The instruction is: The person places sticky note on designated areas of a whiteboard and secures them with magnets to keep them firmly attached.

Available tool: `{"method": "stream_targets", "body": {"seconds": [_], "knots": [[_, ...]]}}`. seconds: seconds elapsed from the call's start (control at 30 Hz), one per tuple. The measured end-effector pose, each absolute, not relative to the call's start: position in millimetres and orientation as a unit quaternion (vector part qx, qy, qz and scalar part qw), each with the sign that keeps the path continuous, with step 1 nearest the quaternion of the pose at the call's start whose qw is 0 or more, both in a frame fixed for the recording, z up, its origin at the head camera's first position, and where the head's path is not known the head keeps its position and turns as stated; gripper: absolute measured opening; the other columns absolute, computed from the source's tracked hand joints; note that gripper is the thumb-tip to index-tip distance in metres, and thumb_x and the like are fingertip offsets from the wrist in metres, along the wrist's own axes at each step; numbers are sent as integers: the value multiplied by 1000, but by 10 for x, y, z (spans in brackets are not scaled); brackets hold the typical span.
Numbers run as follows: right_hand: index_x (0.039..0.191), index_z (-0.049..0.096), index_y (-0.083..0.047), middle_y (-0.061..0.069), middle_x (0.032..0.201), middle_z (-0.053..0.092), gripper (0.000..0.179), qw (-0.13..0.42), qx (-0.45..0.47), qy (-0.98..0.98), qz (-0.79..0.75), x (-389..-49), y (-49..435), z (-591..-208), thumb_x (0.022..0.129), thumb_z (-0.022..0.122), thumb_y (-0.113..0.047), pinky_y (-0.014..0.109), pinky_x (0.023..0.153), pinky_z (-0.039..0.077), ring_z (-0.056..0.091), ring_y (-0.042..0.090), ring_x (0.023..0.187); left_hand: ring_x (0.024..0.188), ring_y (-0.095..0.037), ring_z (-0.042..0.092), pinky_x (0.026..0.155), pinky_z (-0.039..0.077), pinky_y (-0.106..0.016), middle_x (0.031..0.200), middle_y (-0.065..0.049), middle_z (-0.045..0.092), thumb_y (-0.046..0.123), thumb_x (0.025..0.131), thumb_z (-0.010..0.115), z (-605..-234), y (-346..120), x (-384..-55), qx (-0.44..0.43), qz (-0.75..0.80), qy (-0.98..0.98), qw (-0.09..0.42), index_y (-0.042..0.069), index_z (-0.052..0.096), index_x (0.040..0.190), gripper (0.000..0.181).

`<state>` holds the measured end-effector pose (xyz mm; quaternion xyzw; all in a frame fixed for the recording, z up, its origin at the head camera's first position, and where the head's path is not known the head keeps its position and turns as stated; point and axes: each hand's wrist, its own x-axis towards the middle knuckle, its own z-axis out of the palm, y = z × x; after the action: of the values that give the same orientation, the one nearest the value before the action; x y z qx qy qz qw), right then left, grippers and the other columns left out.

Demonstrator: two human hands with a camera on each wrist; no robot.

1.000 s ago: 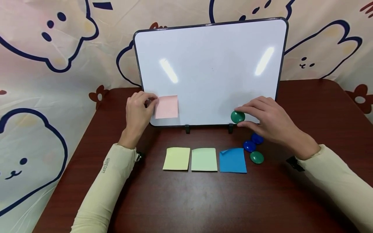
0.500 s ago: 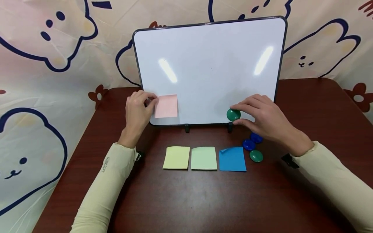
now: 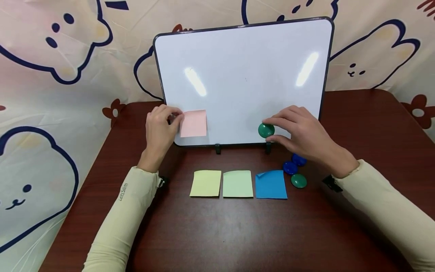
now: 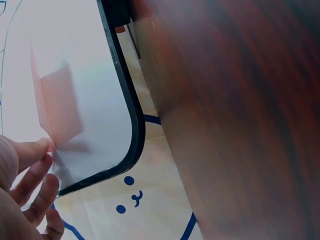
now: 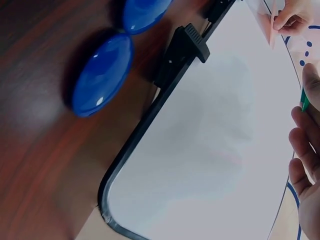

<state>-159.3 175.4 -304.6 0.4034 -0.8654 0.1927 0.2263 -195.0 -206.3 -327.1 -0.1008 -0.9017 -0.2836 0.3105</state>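
Observation:
Between thumb and fingers, my left hand (image 3: 161, 130) pinches the left edge of a pink sticky note (image 3: 194, 124), held in front of the whiteboard's (image 3: 244, 75) lower left. In the left wrist view the note (image 4: 61, 102) stands close to the board, with its reflection or shadow beside it; whether it touches cannot be told. My right hand (image 3: 302, 132) pinches a round green magnet (image 3: 266, 130) by its rim, before the board's lower right. Only a sliver of that magnet (image 5: 304, 101) shows in the right wrist view.
Yellow (image 3: 205, 183), pale green (image 3: 238, 184) and blue (image 3: 271, 184) sticky notes lie in a row on the dark table (image 3: 217, 234). Right of them lie another green magnet (image 3: 299, 181) and two blue magnets (image 3: 290, 167). Black clips (image 3: 218, 149) support the board's bottom edge.
My right hand has moved left and slightly up across the board with the green magnet. The left hand and the pink note have stayed nearly still.

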Motion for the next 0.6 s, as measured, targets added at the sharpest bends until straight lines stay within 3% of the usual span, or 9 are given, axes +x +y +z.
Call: {"method": "stream_targets", "body": {"seconds": [0.6], "knots": [[120, 70, -8, 9, 108, 69, 49, 255, 418, -844, 218, -1638, 1387, -2968, 77, 86, -25, 44, 84, 48, 58, 26, 104, 85, -30, 60, 74, 35, -38, 92, -15, 72, 16, 89, 75, -3264, -2049, -1940, -103, -282, -902, 311, 3, 77, 97, 15]]}}
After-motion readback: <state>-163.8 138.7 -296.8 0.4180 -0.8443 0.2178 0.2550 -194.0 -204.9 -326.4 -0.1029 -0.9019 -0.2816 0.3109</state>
